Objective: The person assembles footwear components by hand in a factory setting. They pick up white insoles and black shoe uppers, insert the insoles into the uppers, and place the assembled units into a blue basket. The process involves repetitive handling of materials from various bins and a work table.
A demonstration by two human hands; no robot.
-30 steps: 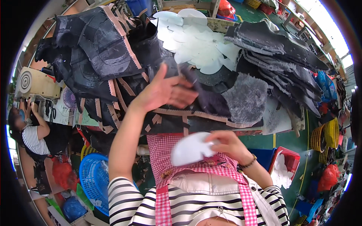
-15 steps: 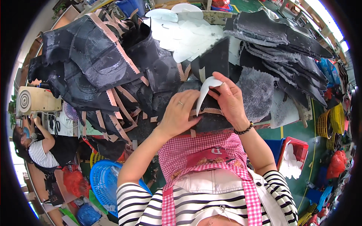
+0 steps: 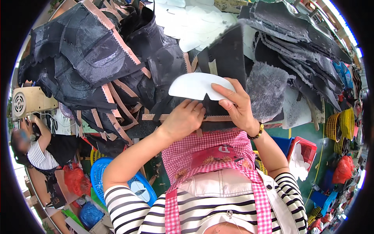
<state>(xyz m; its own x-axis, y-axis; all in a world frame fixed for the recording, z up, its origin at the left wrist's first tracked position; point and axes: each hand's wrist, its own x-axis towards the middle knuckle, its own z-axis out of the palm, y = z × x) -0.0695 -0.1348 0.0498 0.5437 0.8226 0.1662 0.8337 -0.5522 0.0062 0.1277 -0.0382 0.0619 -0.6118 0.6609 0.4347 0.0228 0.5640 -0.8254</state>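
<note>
White piece (image 3: 189, 85) has turned since half a second ago: was edge-on and curved between the hands, now broad face to camera, rounded edge away from the wearer, notch in the near edge. Left to right: beige machine (image 3: 33, 102) at far left, co-worker in a striped sleeve (image 3: 36, 156) just below it. Next, dark sheet pile (image 3: 103, 58) with tan zigzag-edged strips (image 3: 113, 99) hanging off it; blue basket (image 3: 96, 173) below, by the wearer's left elbow. Left hand (image 3: 184, 121): fingers curled, tips just beside the white piece's near edge; can't say whether that grip has hold of anything. White piece itself is mid-frame, over dark material, heap of white pieces (image 3: 198, 25) beyond. Black panel (image 3: 230, 48) sticks up behind its right half. Right hand (image 3: 238, 104): grip closed on the piece's right end, finger laid across the face, thumb at the near edge. Further right: grey fleecy piece (image 3: 267, 91), dark fleece-edged stack (image 3: 280, 21) beyond, red bin (image 3: 310, 148) with white cutouts (image 3: 298, 163) lower down, yellow basket (image 3: 347, 123) past that.
</note>
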